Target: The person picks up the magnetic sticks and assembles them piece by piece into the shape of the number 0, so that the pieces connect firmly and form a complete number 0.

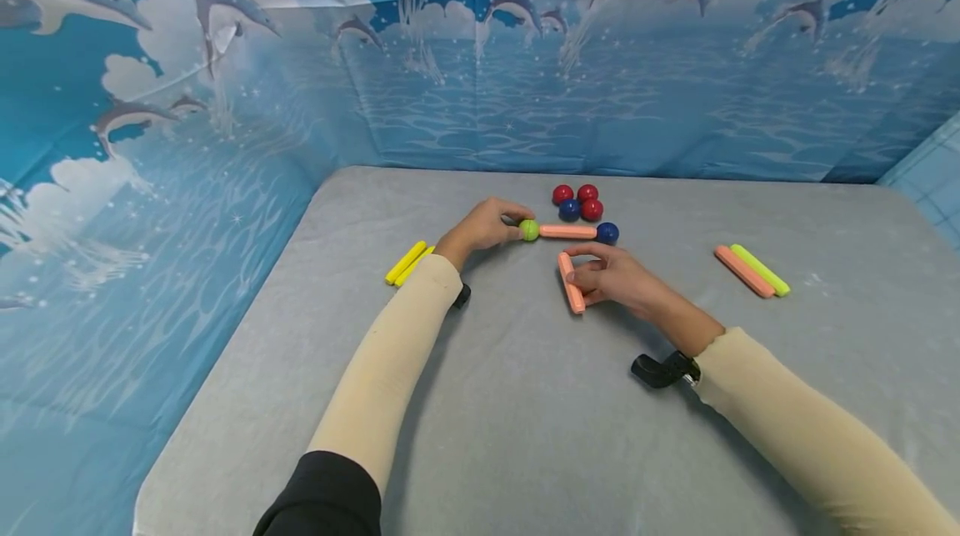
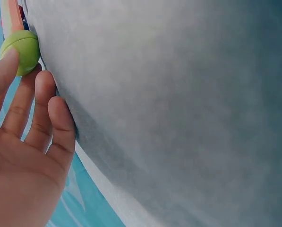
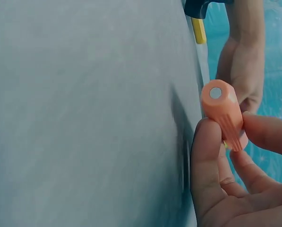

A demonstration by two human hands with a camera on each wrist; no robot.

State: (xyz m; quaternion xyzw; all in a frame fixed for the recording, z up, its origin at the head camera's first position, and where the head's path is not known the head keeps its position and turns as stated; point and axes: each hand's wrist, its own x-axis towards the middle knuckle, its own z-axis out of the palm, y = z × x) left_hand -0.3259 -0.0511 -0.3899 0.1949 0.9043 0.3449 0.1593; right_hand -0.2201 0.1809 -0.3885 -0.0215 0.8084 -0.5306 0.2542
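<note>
My left hand pinches a lime-green ball between thumb and fingers; the thumb lies across the ball in the left wrist view. An orange magnetic rod runs from that ball to a blue ball, all three in a line on the table. Closer to me, my right hand grips a second orange magnetic rod by its sides. Its near end, with a round silver disc, faces the right wrist camera.
Behind the line, red balls and another blue ball sit bunched together. Two yellow rods lie beside my left forearm. To the right, an orange rod lies alongside a yellow-green rod. A dolphin-print curtain hangs behind the grey table.
</note>
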